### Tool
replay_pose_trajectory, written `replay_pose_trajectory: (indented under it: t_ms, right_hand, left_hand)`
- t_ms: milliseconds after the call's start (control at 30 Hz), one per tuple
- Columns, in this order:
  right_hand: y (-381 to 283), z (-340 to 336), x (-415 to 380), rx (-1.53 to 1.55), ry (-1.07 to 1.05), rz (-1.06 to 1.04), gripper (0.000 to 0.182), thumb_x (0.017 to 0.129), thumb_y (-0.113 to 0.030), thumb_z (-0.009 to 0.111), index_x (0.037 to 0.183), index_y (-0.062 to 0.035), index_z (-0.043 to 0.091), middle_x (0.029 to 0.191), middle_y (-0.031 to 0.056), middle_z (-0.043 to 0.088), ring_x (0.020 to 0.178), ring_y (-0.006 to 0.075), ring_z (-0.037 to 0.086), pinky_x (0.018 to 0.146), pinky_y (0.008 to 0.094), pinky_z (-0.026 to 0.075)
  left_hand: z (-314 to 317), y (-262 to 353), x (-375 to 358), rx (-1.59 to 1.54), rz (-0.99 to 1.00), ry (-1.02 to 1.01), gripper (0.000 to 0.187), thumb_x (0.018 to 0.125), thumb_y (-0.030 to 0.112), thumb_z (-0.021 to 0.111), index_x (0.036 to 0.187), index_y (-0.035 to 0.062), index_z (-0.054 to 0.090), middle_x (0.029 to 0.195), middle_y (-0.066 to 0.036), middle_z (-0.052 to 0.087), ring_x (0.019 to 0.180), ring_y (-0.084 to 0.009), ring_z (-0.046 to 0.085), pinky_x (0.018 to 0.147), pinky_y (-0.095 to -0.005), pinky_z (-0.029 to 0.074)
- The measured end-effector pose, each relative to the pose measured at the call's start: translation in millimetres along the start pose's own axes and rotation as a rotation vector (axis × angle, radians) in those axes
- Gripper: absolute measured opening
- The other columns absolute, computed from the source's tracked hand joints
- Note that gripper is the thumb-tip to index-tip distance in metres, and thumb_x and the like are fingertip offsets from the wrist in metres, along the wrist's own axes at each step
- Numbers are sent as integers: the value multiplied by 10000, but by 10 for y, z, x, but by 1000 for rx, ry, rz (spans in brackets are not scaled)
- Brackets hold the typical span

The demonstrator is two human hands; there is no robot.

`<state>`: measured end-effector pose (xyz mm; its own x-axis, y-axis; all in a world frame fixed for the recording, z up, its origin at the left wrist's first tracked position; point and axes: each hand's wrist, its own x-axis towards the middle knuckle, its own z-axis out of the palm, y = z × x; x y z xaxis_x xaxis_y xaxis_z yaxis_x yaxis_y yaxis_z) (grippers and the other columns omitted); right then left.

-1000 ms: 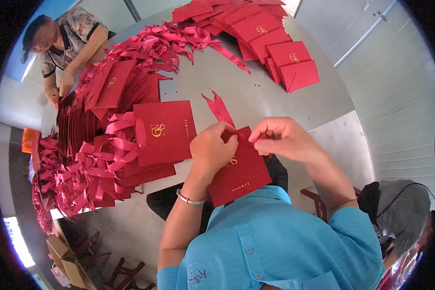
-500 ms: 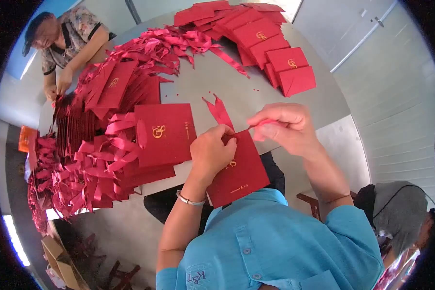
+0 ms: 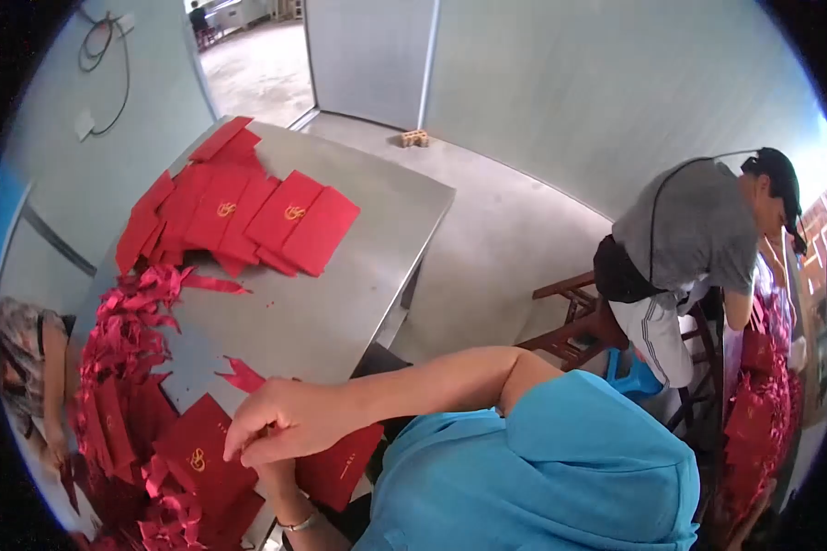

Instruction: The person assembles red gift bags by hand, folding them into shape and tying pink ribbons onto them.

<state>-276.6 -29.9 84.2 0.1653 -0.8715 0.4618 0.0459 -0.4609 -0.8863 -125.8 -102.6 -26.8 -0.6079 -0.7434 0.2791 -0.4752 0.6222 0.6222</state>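
Note:
My right hand (image 3: 294, 418) is closed, fingers curled with their tips bent down; anything between them is too small or hidden to name. It reaches across in front of my left hand (image 3: 277, 476), whose fingers are hidden behind it; a bracelet is on that wrist. Beside my left hand is a red bag (image 3: 340, 466) with small gold print, its upper part covered by my right hand. A red ribbon (image 3: 242, 375) with forked ends sticks out above my right hand. Another red bag (image 3: 196, 456) with a gold logo lies left of my hands.
Overlapping red bags (image 3: 225, 209) lie on the grey table (image 3: 340, 303); piled red ribbons (image 3: 124, 340) run down its left side. A co-worker's arm (image 3: 53, 395) shows at far left. Another person in grey (image 3: 698, 225) sits at right, near dark stools (image 3: 570, 317).
The view has swung right, bringing the doorway and the seated person into fuller view. My right hand has come over to my left hand and now covers its fingers.

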Motion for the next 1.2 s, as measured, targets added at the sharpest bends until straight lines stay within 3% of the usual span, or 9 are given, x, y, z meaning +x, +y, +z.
replay_pose_trajectory:
  t_ms: [233, 367, 533, 567, 600, 667, 733, 933, 1200]
  right_hand:
    - [73, -168, -288, -49, 132, -84, 200, 827, -106, 648, 970, 32, 659, 839, 114, 690, 760, 158, 660, 679, 286, 521]
    - [61, -239, -419, 163, 140, 150, 192, 823, -107, 651, 956, 31, 661, 844, 111, 690, 782, 141, 660, 689, 275, 518]
    - [155, -187, -412, -345, 196, -177, 167, 782, -122, 641, 896, -5, 675, 822, 130, 676, 801, 274, 653, 710, 393, 504]
    - [140, -183, -422, -373, 180, -174, 153, 771, -132, 636, 874, -21, 661, 823, 141, 656, 811, 331, 626, 707, 432, 494]
    - [146, -197, -447, -371, 179, -176, 153, 771, -132, 636, 874, -21, 661, 823, 141, 656, 811, 331, 626, 707, 432, 494]
    - [216, -195, -476, -455, 195, -155, 142, 773, -139, 645, 867, -33, 631, 853, 137, 642, 841, 325, 619, 719, 430, 492]
    - [264, -268, -525, -497, 235, -126, 141, 765, -137, 657, 864, -50, 607, 866, 128, 627, 852, 320, 609, 730, 427, 490]
    - [189, -495, -466, -614, -27, -58, 101, 759, -46, 665, 846, -62, 617, 901, 112, 630, 892, 304, 602, 778, 406, 483]
    - [174, -428, -460, -333, -68, 217, 159, 694, 58, 677, 823, -31, 652, 949, 113, 656, 909, 270, 607, 809, 392, 478]
  left_hand:
    - [-56, 175, 60, -129, -192, -144, 267, 842, 133, 618, 1067, -10, 612, 1007, -135, 668, 891, -213, 645, 752, -326, 497]
    - [77, 31, 125, -117, 51, -82, 173, 823, 92, 604, 954, -17, 635, 872, -122, 677, 776, -192, 641, 687, -301, 498]
    - [190, 268, 185, -273, 300, 261, 217, 911, 263, 555, 942, 50, 583, 805, -117, 643, 631, -276, 593, 537, -348, 478]
    - [-90, 431, 104, 392, 335, 33, 208, 918, 281, 535, 1005, 93, 555, 902, -40, 635, 778, -165, 616, 653, -271, 487]
    - [-71, 447, 129, 394, 334, 34, 208, 918, 281, 535, 1005, 93, 555, 902, -40, 635, 778, -165, 616, 653, -271, 487]
    - [-73, 485, 139, -263, 23, -81, 180, 810, 75, 603, 962, -19, 625, 909, -119, 676, 814, -186, 635, 716, -306, 495]
    - [-90, 547, 83, -143, -24, -7, 202, 790, 183, 664, 918, 36, 612, 870, -201, 643, 795, -378, 627, 680, -395, 498]
    - [-307, 867, -16, -187, -199, 22, 269, 757, 30, 696, 995, 1, 573, 895, -123, 686, 849, -168, 676, 741, -287, 523]
    - [-472, 759, -215, -518, -326, -111, 277, 790, -55, 595, 1052, -10, 519, 939, -99, 649, 912, -149, 642, 797, -275, 506]
